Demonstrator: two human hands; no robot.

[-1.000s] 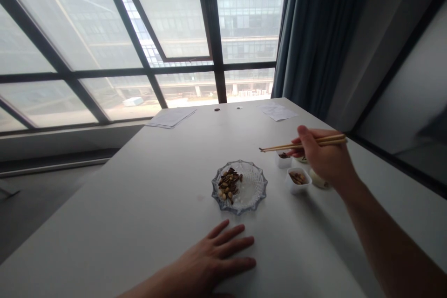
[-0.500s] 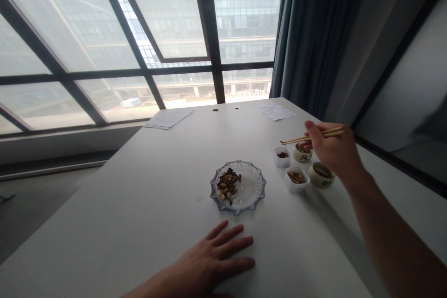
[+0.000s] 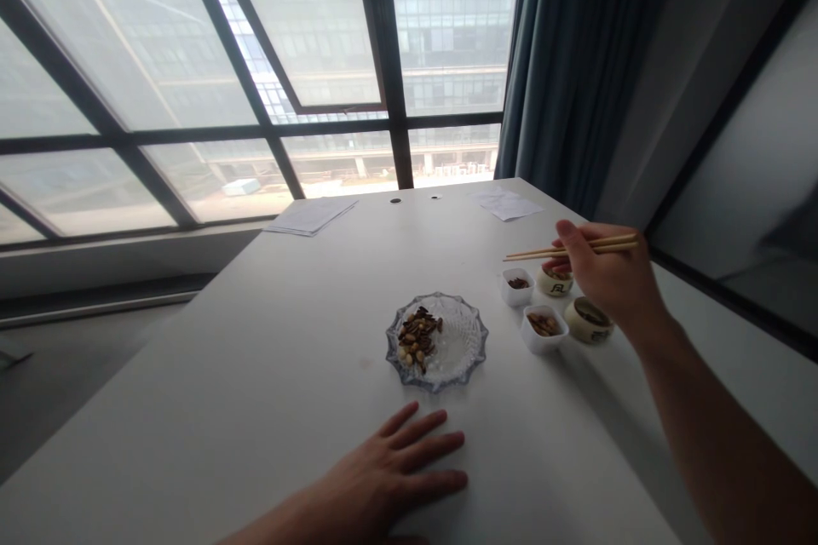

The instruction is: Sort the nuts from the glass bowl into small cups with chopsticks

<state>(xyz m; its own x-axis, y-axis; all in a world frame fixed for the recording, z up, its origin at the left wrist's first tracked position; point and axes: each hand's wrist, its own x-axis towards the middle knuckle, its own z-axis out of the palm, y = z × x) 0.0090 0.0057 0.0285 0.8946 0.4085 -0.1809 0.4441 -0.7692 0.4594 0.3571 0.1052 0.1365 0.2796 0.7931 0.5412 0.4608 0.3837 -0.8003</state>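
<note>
Wooden chopsticks (image 3: 533, 254) sit pinched in the right hand (image 3: 607, 272) at right of the head view, tips just above the far cup (image 3: 516, 298) in the frame and too small to tell if they grip anything. At lower centre the left hand (image 3: 393, 468) lies spread on the table (image 3: 268, 358), near the glass dish (image 3: 460, 349) at mid-frame with seeds (image 3: 418, 339) heaped on its left. The near cup (image 3: 543, 345) and two pots (image 3: 557, 289) crowd by the right wrist, so a low sweep could tip one, and uneven tips could drop a seed.
</note>
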